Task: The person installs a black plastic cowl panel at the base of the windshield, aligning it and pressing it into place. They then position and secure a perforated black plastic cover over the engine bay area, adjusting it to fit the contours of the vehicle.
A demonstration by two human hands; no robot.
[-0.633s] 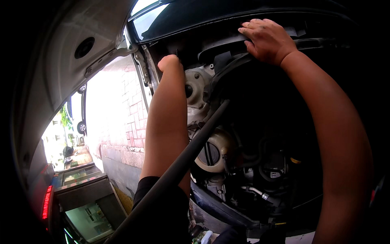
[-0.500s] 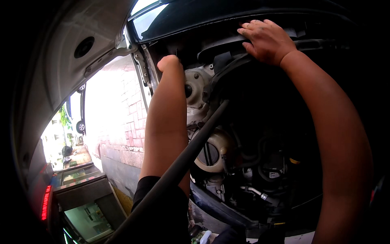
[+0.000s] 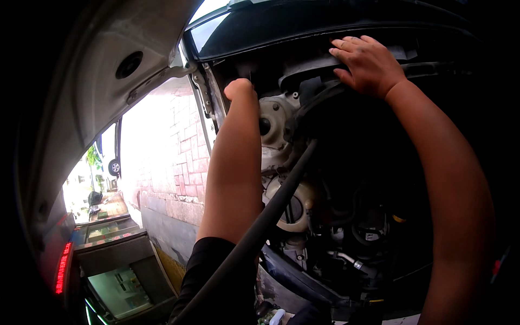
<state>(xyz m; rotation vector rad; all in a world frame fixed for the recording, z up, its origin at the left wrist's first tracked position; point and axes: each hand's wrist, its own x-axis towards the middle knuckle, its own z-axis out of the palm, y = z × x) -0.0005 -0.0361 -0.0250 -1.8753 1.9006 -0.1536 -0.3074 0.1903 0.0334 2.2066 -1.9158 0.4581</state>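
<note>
Both my arms reach into a car's engine bay, toward the base of the windscreen. My left hand (image 3: 239, 88) is curled closed in the corner beside the pale strut tower (image 3: 274, 120). A thin dark upright piece shows just above it; what the fingers hold, if anything, is hidden by the hand. To the right, my right hand (image 3: 371, 65) rests palm down with fingers spread over the dark cowl panel (image 3: 311, 65) below the windscreen (image 3: 303, 24). It grips nothing that I can see.
A dark rod (image 3: 260, 225) slants across the bay, close to my left forearm. The raised bonnet (image 3: 157, 43) hangs at the left. Below the strut tower sits a cream reservoir with a black cap (image 3: 293, 210), near hoses and a metal pipe (image 3: 344, 258). Paving (image 3: 187, 157) lies outside.
The whole scene has shifted right and slightly down in the view. Against the car, both hands stay in nearly the same places, the left curled and the right spread.
</note>
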